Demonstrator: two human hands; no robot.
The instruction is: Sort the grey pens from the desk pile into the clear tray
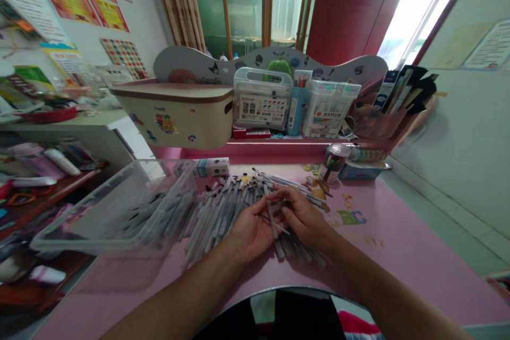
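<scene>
Right of our right hand (305, 218), past the loose pens, we have open room across the tabletop (406, 255) to its right edge and near right corner. Toward the far right corner a can (333, 163) and a blue box (360, 171) block us, before the shelf (199, 154). Leftward, heaped pens (217, 218) and a clear bin (85, 247) crowd the left edge.

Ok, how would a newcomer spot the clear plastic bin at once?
Start from the pink desk and go to its left side. The clear bin is there, just left of the loose pens. Unlike the lidded cream box behind it, it is see-through and open-topped.
</scene>
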